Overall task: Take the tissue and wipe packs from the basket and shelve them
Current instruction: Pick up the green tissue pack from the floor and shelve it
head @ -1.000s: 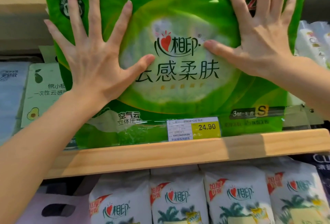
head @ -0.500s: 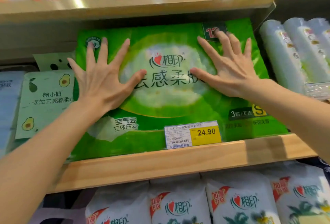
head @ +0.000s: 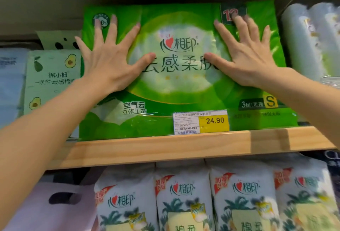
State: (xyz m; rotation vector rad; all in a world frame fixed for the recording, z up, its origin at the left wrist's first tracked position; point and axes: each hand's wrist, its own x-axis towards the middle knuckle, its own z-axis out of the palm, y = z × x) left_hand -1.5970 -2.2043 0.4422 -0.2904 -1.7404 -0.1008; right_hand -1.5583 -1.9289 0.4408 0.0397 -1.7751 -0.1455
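— Why is the person pressing like that?

— Both palms are lying flat on the green tissue pack (head: 184, 87), fingers spread wide, grasping nothing. The left hand (head: 108, 61) is sitting at about nine o'clock of the printed logo, the right hand (head: 246, 59) at three, so the push is going evenly and the pack is not twisting.

— Where is the pack standing?

— Upright on the wooden shelf (head: 184, 147), behind the price tag (head: 201, 122). It is probably seated fully, but the back is hidden.
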